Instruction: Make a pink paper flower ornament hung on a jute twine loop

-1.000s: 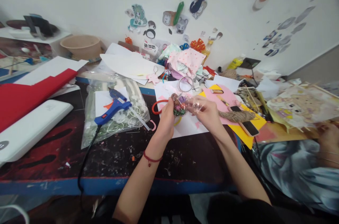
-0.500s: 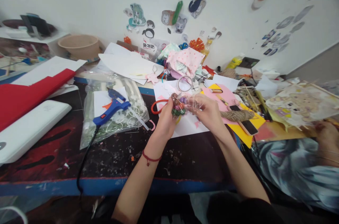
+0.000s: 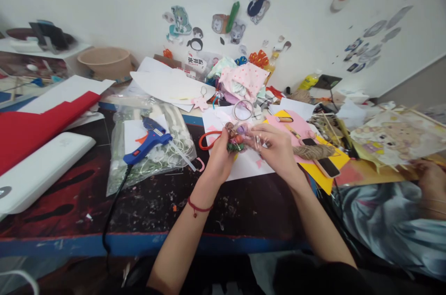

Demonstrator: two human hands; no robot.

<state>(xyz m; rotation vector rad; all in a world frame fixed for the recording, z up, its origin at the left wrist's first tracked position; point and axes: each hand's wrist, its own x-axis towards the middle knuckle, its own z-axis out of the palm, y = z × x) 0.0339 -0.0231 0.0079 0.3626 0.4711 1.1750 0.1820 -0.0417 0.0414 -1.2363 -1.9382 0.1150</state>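
Between my hands is a small clear plastic bag (image 3: 239, 136) with colourful round beads or bells inside, in brown, orange, green and purple. My left hand (image 3: 220, 158) is closed on its left side, thumb on top. The fingers of my right hand (image 3: 275, 146) pinch the loose plastic at its right end. Behind my left hand an orange-red loop handle (image 3: 206, 140) sticks out to the left; what it belongs to is hidden. Beneath both hands lies a white paper sheet (image 3: 244, 172) with pink cut-outs. A roll of clear tape (image 3: 243, 110) stands just beyond.
A blue hot glue gun (image 3: 149, 140) lies on a plastic bag (image 3: 116, 169) at the left, its black cord hanging over the table edge. A white power bank (image 3: 45, 169), twine (image 3: 313, 151) and a phone (image 3: 326, 167) lie nearby. Another person's arm (image 3: 432, 186) is at far right.
My right hand has shifted slightly to the right and down, with the plastic in its fingers. The bag's coloured contents show a little more. My left hand has barely moved.
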